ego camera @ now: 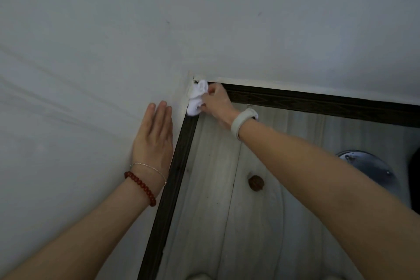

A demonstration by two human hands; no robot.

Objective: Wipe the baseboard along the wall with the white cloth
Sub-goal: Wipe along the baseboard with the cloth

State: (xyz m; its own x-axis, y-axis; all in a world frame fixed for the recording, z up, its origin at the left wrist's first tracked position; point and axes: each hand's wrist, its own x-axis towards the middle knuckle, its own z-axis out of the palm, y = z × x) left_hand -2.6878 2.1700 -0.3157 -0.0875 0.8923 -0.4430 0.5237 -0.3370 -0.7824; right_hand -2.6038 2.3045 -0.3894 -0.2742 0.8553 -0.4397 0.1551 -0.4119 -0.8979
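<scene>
So the dark brown wooden baseboard (318, 103) meets in a corner here: one length heads off toward 3 o'clock, the other comes down toward 7 o'clock along the left wall. The bunched-up white cloth (197, 98) sits right in that corner, its long axis roughly 12 to 6, pressed on the baseboard. The right hand (217, 103) has its grip closed around the cloth, a white band on that wrist. The left hand (154, 136) is flat and open on the white wall (91, 52), fingers toward 12, holding nothing. On the pale wood-look floor (216, 211) lies a small brown nut-like lump (256, 183) at 5 o'clock of the cloth, and a round metal disc (368, 169) further toward 4
</scene>
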